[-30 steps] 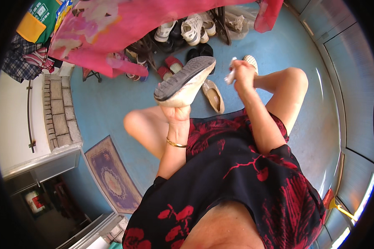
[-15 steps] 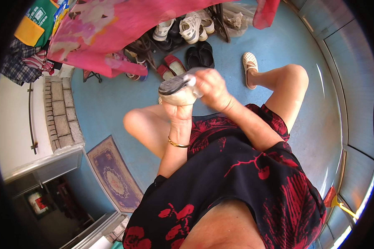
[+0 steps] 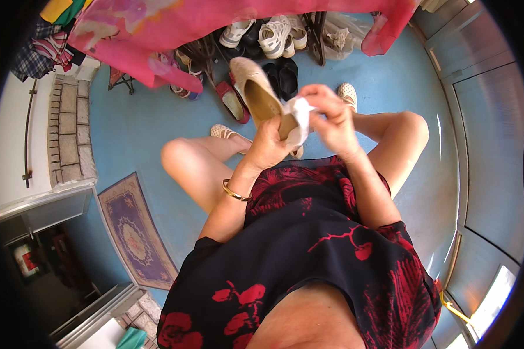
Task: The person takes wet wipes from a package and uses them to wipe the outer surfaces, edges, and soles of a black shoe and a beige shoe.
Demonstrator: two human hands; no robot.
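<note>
A beige shoe (image 3: 251, 74) is held up in front of my lap, its toe pointing away and its opening facing up. My left hand (image 3: 266, 146) grips it near the heel, with the thumb over the side. A crumpled white tissue (image 3: 297, 120) wraps round the heel end. My right hand (image 3: 332, 121) pinches the tissue's right edge, its fingers bent and slightly blurred. The heel itself is mostly hidden under the tissue.
Beyond the shoe, red shoes (image 3: 233, 104) and black shoes (image 3: 285, 77) stand on the blue floor (image 3: 378, 75). White sneakers (image 3: 275, 36) sit under a pink cloth (image 3: 198, 20). A patterned mat (image 3: 135, 232) lies at left; grey panels (image 3: 489, 134) line the right.
The shoe has turned from sole-up to opening-up, with its toe now pointing away. My left hand has shifted to the heel's side, and my right hand has moved right with the tissue.
</note>
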